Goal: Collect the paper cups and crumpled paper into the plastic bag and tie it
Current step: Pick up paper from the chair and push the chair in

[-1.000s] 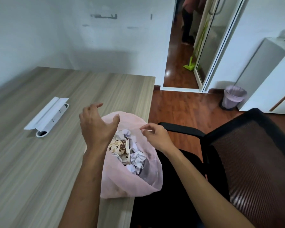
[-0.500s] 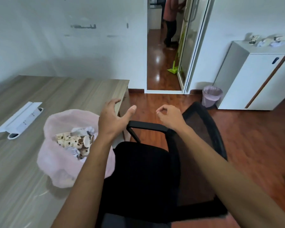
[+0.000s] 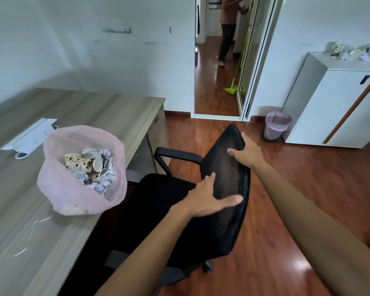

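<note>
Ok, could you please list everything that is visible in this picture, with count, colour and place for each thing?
plastic bag: one, pink, open, on the desk near its edge
paper cups: several, cream with brown spots, inside the bag
crumpled paper: several pieces, white, inside the bag
desk: one, grey wood, left
cable box: one, white, on the desk behind the bag
office chair: one, black, centre
bin: one, pink liner, on the floor by the cabinet
cabinet: one, white, right; cups and paper on top
mop: one, green, in the doorway
left hand: open, on the chair back
right hand: on the chair's top edge
</note>
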